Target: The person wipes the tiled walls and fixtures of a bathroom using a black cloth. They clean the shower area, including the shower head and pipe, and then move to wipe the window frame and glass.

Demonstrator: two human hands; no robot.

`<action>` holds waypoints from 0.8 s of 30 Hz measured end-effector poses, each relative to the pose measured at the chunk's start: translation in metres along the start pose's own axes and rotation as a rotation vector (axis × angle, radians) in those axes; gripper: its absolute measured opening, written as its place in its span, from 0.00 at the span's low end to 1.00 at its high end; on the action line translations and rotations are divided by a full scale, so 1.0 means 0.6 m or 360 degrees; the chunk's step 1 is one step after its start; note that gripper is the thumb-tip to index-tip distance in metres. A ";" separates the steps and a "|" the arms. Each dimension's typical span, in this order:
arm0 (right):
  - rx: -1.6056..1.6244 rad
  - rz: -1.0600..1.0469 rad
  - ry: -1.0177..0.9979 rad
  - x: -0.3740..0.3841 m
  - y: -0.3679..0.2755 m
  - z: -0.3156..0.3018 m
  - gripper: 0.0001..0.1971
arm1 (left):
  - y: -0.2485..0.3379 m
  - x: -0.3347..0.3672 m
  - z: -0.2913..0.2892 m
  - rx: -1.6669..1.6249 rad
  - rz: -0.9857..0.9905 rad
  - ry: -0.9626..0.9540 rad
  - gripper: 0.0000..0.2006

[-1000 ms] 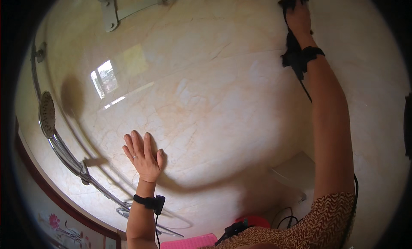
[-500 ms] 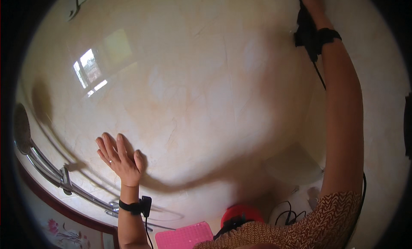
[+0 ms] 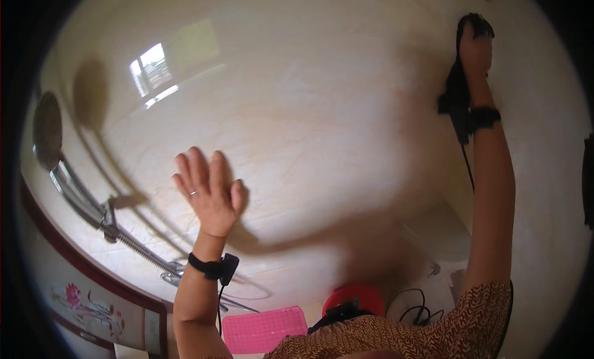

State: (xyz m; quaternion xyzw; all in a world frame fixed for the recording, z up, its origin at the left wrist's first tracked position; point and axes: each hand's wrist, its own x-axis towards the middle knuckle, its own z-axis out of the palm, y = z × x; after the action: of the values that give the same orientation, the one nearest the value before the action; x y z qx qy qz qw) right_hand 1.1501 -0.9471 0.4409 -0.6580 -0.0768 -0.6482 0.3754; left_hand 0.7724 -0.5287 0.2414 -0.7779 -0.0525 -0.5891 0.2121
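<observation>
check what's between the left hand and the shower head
In the head view, only wall lies between the left hand and the shower head; shadows cross it, but no object shows there.

the left hand (image 3: 215, 201) is raised, fingers (image 3: 197, 167) splayed and thumb (image 3: 237, 197) apart, its back facing the view. the right hand (image 3: 476, 54) reaches higher, fingers curled, with the right arm (image 3: 493, 192) extended almost straight.
</observation>
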 end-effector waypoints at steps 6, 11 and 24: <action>0.0491 -0.0520 -0.0048 -0.140 -0.270 -0.062 0.28 | -0.007 -0.005 -0.010 -0.0078 -0.0034 0.0004 0.31; 0.0355 -0.0910 0.0069 -0.218 -0.473 -0.060 0.36 | -0.009 -0.003 -0.012 -0.0164 -0.0033 0.0050 0.30; 0.0582 -0.1405 -0.0324 -0.396 -0.834 -0.127 0.32 | 0.001 -0.216 -0.151 -0.1223 0.0005 -0.0491 0.33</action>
State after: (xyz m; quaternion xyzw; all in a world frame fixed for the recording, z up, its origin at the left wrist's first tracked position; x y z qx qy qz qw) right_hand 0.7603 -0.5474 0.4127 -0.5459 -0.4975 -0.6537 0.1647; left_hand 0.6526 -0.5429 0.1393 -0.8797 0.1414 -0.4421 -0.1031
